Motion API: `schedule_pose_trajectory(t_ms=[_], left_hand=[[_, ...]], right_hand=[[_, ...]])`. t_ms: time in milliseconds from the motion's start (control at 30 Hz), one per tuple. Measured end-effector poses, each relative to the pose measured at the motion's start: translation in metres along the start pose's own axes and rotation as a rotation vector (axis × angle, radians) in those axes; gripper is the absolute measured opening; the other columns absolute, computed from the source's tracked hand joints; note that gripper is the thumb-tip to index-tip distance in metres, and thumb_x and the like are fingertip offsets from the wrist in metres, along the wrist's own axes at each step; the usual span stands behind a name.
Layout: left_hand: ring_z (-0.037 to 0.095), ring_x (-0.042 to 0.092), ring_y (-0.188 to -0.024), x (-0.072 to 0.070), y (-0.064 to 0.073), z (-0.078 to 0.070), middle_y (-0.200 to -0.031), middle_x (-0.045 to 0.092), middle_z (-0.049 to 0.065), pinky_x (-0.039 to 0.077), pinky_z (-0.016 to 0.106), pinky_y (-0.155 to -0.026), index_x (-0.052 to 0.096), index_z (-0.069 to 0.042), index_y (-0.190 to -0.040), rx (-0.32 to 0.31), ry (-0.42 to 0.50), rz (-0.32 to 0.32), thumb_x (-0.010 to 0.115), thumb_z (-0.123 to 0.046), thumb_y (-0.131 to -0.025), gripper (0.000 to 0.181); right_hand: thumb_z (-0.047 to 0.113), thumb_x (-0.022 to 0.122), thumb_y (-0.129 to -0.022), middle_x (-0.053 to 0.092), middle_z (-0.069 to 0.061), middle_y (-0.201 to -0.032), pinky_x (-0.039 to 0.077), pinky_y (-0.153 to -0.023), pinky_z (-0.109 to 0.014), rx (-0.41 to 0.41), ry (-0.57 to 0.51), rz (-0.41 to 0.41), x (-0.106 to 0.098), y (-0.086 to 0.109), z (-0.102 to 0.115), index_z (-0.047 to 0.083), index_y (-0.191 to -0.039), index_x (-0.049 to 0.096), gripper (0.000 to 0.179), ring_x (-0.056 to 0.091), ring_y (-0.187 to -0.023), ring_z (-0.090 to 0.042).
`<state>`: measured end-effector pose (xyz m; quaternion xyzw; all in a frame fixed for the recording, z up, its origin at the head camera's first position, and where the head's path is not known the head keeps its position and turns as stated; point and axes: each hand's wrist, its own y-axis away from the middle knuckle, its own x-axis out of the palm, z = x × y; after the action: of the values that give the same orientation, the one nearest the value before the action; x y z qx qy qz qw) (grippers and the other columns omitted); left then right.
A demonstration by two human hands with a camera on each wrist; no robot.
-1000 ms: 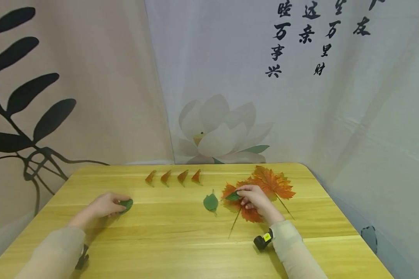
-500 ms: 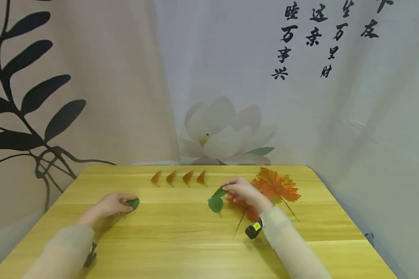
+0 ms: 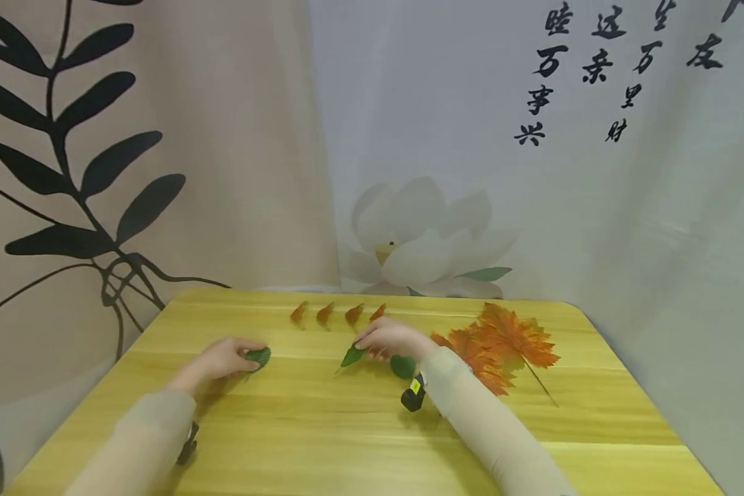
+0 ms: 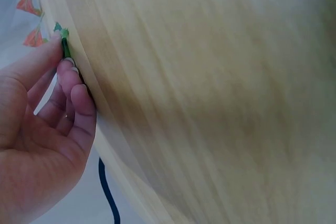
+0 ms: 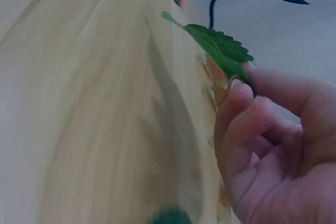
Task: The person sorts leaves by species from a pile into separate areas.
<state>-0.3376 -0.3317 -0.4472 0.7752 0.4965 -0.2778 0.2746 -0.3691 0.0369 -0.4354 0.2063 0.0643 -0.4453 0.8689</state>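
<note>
My left hand (image 3: 223, 358) pinches a green leaf (image 3: 258, 357) low over the left part of the table; in the left wrist view only the edge of this leaf (image 4: 65, 43) shows between thumb and fingers. My right hand (image 3: 393, 339) holds another green leaf (image 3: 352, 355) by one end between thumb and fingertips. Its stem points away from the hand in the right wrist view, where the toothed leaf (image 5: 223, 48) casts a shadow on the wood. A third green leaf (image 3: 402, 366) lies on the table, partly covered by the right hand and wrist.
Several small orange-red leaves (image 3: 324, 315) stand in a row near the table's far edge. Large orange maple leaves (image 3: 508, 334) with long stems lie at the right, partly behind the right sleeve. A printed curtain (image 3: 254, 138) hangs behind the wooden table (image 3: 310, 441).
My right hand has carried its green leaf leftward from over the maple leaves, past the leaf on the table. The left hand still holds its leaf, and the head view has turned left.
</note>
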Motion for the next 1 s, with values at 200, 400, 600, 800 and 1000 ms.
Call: schedule_pose_trajectory(t_ms=[200,400,600,800,1000], left_hand=[[0.012,0.042,-0.052,0.003,0.001,-0.003,-0.064,0.051,0.002,0.038,0.023,-0.046,0.056,0.004,-0.131,-0.005,0.01,-0.002,0.07,-0.009,-0.088,0.047],[0.014,0.044,-0.054,0.003,0.003,-0.004,-0.068,0.051,0.004,0.039,0.023,-0.047,0.057,0.002,-0.132,-0.027,0.016,-0.015,0.07,-0.009,-0.088,0.047],[0.013,0.042,-0.053,0.001,-0.001,-0.007,-0.067,0.049,0.004,0.038,0.023,-0.048,0.058,0.0,-0.132,-0.046,0.02,-0.027,0.07,-0.009,-0.087,0.047],[0.013,0.042,-0.053,0.002,-0.001,-0.007,-0.067,0.049,0.003,0.038,0.022,-0.047,0.058,0.0,-0.131,-0.036,0.029,-0.027,0.07,-0.008,-0.087,0.047],[0.012,0.044,-0.054,0.001,-0.001,-0.005,-0.067,0.05,0.003,0.039,0.022,-0.048,0.056,0.002,-0.133,-0.028,0.023,-0.016,0.069,-0.009,-0.087,0.048]], right_hand=[[0.011,0.065,-0.092,0.061,-0.005,-0.067,0.041,-0.048,-0.021,-0.004,0.02,0.094,0.023,-0.023,0.012,0.002,-0.106,0.071,0.018,0.05,-0.052,-0.009],[0.008,0.063,-0.09,0.059,-0.003,-0.062,0.04,-0.044,-0.019,-0.042,0.138,0.057,0.05,-0.043,0.024,0.003,-0.094,0.074,0.012,0.046,-0.046,-0.009],[0.003,0.065,-0.087,0.058,-0.001,-0.059,0.041,-0.04,-0.019,-0.087,0.253,-0.115,0.079,-0.062,0.031,0.002,-0.099,0.07,0.012,0.046,-0.04,-0.009],[0.004,0.067,-0.087,0.046,0.0,-0.045,0.04,-0.036,-0.019,-0.155,0.311,-0.225,0.094,-0.072,0.029,0.006,-0.093,0.065,0.007,0.042,-0.036,-0.009],[0.01,0.07,-0.088,0.063,0.002,-0.061,0.045,-0.04,-0.02,-0.208,0.39,-0.25,0.097,-0.072,0.029,0.005,-0.087,0.075,0.007,0.046,-0.04,-0.007]])
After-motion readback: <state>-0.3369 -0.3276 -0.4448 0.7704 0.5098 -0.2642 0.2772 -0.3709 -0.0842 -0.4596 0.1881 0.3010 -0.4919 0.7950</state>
